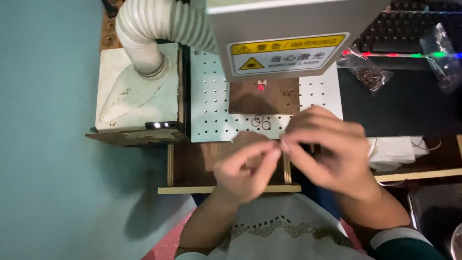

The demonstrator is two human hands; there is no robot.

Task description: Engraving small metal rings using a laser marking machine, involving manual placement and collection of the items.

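Low in the middle of the frame, the left hand (245, 171) and right hand (327, 144) meet fingertip to fingertip, pinching something tiny, maybe a small ring; it is blurred. More rings (261, 121) lie just above, on the holed plate (211, 96).

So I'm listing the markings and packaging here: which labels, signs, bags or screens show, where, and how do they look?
Warning label: front of the grey machine head, top centre; white rectangle, yellow band, yellow triangle symbol.
Clear plastic bag: right of the machine, on the dark surface; crumpled, small rings inside.
Second clear bag: far right; crumpled, by the keyboard.
No screens visible.
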